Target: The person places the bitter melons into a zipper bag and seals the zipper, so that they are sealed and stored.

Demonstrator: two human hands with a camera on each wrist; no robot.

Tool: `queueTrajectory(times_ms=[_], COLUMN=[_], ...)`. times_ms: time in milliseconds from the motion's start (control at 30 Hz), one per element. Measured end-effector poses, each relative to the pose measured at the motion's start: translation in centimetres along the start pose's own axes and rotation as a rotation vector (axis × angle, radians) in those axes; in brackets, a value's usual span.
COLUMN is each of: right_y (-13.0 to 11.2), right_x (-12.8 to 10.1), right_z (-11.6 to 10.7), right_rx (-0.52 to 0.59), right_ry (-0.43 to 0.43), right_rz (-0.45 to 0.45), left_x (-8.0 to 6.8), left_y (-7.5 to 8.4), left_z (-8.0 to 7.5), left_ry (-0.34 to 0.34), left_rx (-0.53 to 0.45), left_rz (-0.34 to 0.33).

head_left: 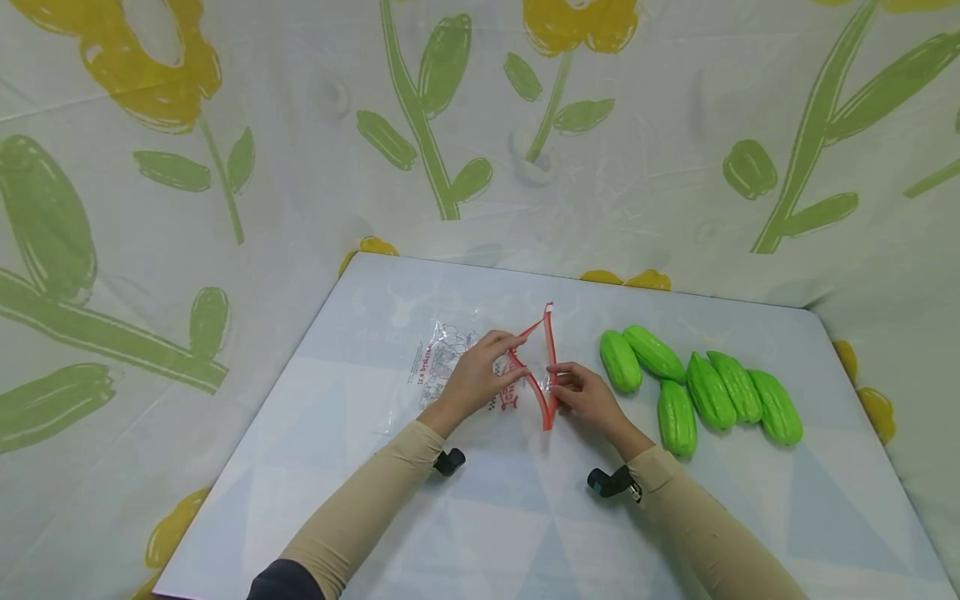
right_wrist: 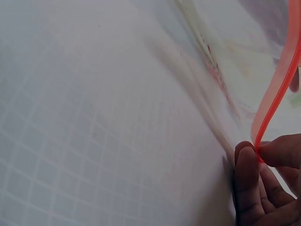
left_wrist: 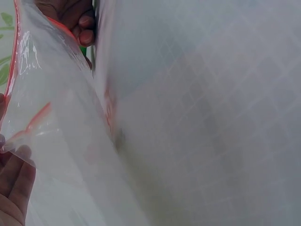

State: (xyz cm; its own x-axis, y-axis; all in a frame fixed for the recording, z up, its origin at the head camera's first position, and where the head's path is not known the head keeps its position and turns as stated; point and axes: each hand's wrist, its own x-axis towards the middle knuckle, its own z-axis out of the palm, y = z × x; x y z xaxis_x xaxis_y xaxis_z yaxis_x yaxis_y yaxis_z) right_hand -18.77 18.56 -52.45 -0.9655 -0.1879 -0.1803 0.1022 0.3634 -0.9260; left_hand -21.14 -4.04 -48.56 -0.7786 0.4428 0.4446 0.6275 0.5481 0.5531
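Observation:
A clear zip bag [head_left: 442,367] with a red zip edge and printed drawings lies on the table, its mouth spread apart toward the right. My left hand [head_left: 477,371] pinches one side of the red edge. Opposite it, my right hand [head_left: 588,400] pinches the other side between thumb and fingers. The right wrist view shows the red zip strip [right_wrist: 277,99] held at the fingertips. In the left wrist view the transparent film [left_wrist: 70,117] stretches between the two hands. No contents show inside the bag.
Several bright green, ridged, oblong vegetables [head_left: 708,392] lie to the right of my right hand. The pale patterned table [head_left: 487,533] backs onto a flower-print cloth [head_left: 300,150]. Small black camera mounts [head_left: 611,482] stick out by both wrists.

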Motion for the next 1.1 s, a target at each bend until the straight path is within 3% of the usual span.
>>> queueTrajectory(times_ms=[1100], right_y=[0.04], right_x=[-0.15], right_z=[0.02], right_rx=[0.01], right_ry=[-0.003], right_rz=[0.006], left_x=[-0.03], left_y=[0.02], left_z=[0.66], left_ry=[0.044], left_rx=[0.01], left_rz=[-0.023])
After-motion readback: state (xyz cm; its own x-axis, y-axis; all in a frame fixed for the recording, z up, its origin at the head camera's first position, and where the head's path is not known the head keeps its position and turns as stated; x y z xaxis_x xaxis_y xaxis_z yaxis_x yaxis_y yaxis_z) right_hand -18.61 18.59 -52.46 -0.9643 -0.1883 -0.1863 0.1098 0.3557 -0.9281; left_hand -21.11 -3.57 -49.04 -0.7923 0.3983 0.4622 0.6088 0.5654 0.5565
